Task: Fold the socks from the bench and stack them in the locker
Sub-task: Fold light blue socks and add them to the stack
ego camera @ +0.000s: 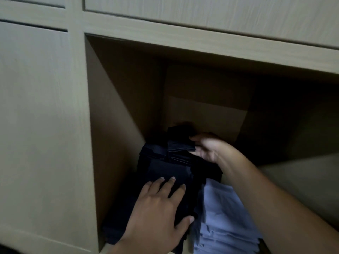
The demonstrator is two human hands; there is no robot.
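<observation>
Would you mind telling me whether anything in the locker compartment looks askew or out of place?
Nothing is badly wrong. The small folded dark sock, pinched by the right hand, sits at the far right edge of the dark sock stack, not squared on it. The left hand presses the stack flat; the light blue folded cloth pile beside it looks tidy.

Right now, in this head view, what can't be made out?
- Dark socks: count and folds lost in shadow.
- Locker: right interior black.
- Light-blue stack: cut by the bottom edge.
- Right hand: fingertips hidden behind a folded sock.
- Under the left hand: covered.

Home closet: wooden locker (pixel 117 107) holding folded clothes (pixel 220 208).
</observation>
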